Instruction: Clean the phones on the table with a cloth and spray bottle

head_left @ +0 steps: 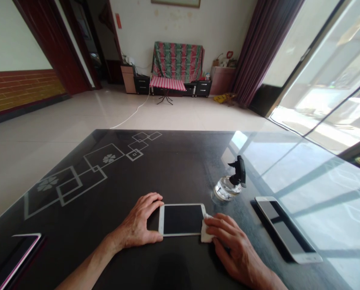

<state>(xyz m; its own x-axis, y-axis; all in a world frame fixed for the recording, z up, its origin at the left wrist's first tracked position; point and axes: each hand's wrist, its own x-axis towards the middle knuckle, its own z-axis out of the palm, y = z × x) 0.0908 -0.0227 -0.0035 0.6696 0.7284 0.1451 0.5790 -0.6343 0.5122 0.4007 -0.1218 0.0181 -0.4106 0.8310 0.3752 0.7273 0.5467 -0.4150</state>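
Surface [180, 161]: dark, glossy, pale square and flower pattern on left side. White phone [182, 219] lies flat on it, screen up, long side running left to right, between the 2 hands. Left hand [142, 221]: fingers spread, thumb at near left corner of the white phone, fingertips at far left corner; phone end held between them. Right hand [232, 241]: fingers closed on white cloth [206, 229], which touches the phone's right end. Clear spray bottle [229, 187], black trigger head, stands beyond the right hand. 2 further phones: pale-framed phone [288, 229] to the right, lying at an angle; pink-edged phone [15, 257] at far left, partly out of view.
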